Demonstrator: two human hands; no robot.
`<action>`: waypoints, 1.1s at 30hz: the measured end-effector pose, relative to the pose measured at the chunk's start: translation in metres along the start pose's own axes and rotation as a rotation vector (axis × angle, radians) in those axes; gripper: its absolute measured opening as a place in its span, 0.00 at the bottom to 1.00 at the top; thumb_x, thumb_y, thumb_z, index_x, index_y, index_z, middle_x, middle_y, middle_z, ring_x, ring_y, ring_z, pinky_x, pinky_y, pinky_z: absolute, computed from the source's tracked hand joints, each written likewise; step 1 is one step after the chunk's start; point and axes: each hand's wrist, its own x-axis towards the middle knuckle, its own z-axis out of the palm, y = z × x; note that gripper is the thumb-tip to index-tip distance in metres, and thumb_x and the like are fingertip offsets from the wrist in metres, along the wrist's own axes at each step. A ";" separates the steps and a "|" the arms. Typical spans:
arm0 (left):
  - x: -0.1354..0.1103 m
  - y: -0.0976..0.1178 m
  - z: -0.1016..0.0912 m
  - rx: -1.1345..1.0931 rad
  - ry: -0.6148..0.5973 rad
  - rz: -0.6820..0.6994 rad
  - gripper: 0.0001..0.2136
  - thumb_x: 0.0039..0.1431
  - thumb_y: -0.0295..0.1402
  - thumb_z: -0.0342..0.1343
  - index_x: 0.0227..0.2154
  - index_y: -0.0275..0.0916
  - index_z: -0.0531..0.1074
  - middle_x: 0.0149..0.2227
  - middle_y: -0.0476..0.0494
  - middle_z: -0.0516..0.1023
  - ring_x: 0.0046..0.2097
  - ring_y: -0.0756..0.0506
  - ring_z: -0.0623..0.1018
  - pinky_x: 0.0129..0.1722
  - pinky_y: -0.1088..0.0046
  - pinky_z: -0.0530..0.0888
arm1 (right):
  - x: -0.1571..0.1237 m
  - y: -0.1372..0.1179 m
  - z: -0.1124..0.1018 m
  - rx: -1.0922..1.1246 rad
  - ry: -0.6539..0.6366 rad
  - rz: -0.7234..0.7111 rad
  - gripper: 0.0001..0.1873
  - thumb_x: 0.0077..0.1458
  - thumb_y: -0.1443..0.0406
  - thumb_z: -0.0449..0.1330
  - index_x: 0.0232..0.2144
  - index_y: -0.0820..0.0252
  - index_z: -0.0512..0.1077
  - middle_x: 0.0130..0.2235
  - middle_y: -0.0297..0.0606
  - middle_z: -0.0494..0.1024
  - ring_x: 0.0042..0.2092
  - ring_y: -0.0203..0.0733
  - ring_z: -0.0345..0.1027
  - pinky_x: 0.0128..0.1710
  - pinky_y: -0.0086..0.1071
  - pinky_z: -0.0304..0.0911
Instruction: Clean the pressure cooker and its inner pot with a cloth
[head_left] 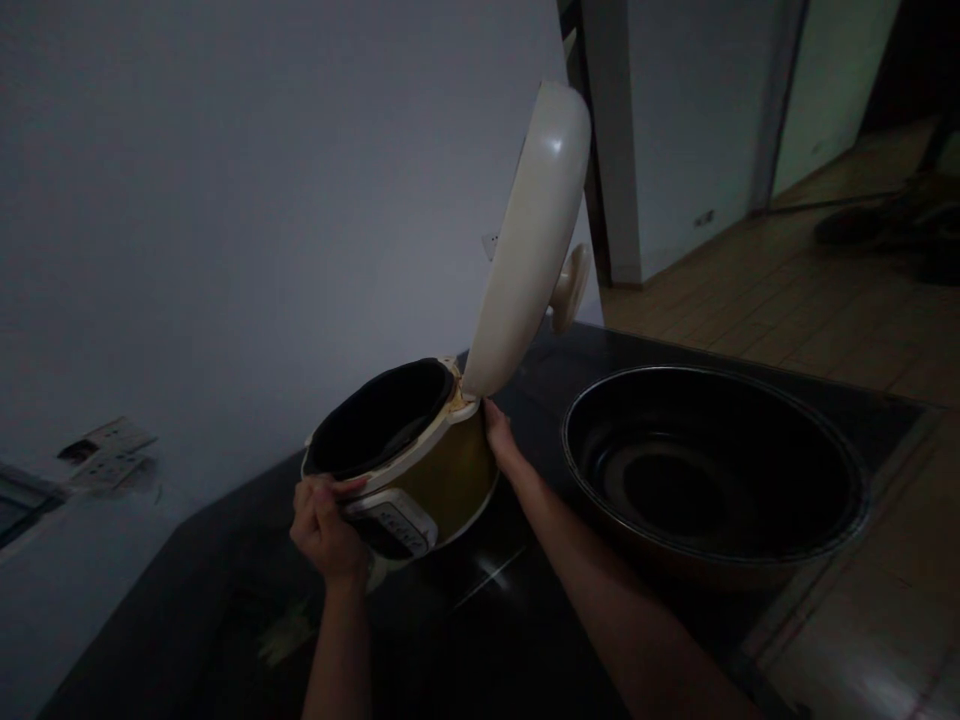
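Note:
An electric cooker (446,478) with a yellowish body and a front control panel stands on the dark countertop, slightly tilted. Its domed white lid (534,240) is swung up on the hinge, and the dark inner pot (394,410) shows inside, its bottom in shadow. My left hand (328,525) grips the cooker's rim near the panel, fingers curled over the edge. On the hinge side, my right hand (498,430) holds the cooker's body just under the raised lid; most of its fingers are hidden behind the cooker.
A large round dark pan (679,540) sits to the right on the dark countertop (442,650). A pale wall (262,200) rises behind the cooker, with wall sockets (112,455) at the left. Beyond the counter lies a tiled floor (697,310).

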 end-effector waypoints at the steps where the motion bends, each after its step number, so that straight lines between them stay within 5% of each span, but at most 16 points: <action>1: 0.000 -0.001 0.000 0.001 0.001 -0.001 0.20 0.65 0.37 0.47 0.23 0.37 0.77 0.25 0.48 0.67 0.35 0.46 0.68 0.39 0.67 0.63 | -0.003 0.002 -0.002 -0.011 -0.002 0.020 0.15 0.64 0.57 0.57 0.47 0.61 0.72 0.50 0.42 0.75 0.49 0.43 0.71 0.50 0.45 0.68; 13: 0.001 0.001 0.000 0.059 0.003 -0.034 0.20 0.64 0.40 0.46 0.23 0.37 0.77 0.27 0.47 0.67 0.36 0.45 0.68 0.40 0.66 0.65 | -0.054 0.005 -0.003 -0.073 0.173 0.068 0.22 0.66 0.54 0.49 0.50 0.61 0.72 0.54 0.46 0.75 0.56 0.45 0.68 0.61 0.47 0.56; 17: 0.001 0.002 0.000 0.052 -0.008 -0.021 0.20 0.64 0.40 0.46 0.23 0.37 0.77 0.26 0.48 0.67 0.35 0.46 0.68 0.40 0.66 0.64 | -0.049 -0.004 0.004 -0.044 0.147 0.016 0.27 0.64 0.55 0.42 0.54 0.61 0.71 0.57 0.44 0.74 0.59 0.41 0.66 0.62 0.41 0.55; 25: 0.000 0.002 -0.001 0.070 -0.001 -0.041 0.21 0.64 0.41 0.46 0.23 0.37 0.77 0.27 0.47 0.67 0.36 0.45 0.68 0.41 0.66 0.65 | -0.028 -0.001 -0.001 -0.071 0.100 0.022 0.25 0.62 0.54 0.45 0.49 0.56 0.76 0.50 0.40 0.79 0.54 0.42 0.70 0.59 0.39 0.59; 33: -0.002 0.003 0.001 0.058 0.025 -0.009 0.21 0.66 0.42 0.47 0.23 0.37 0.76 0.26 0.47 0.68 0.35 0.46 0.68 0.39 0.66 0.65 | -0.083 -0.002 -0.009 -0.134 0.141 0.049 0.31 0.62 0.53 0.43 0.58 0.66 0.68 0.62 0.51 0.67 0.64 0.46 0.59 0.65 0.45 0.50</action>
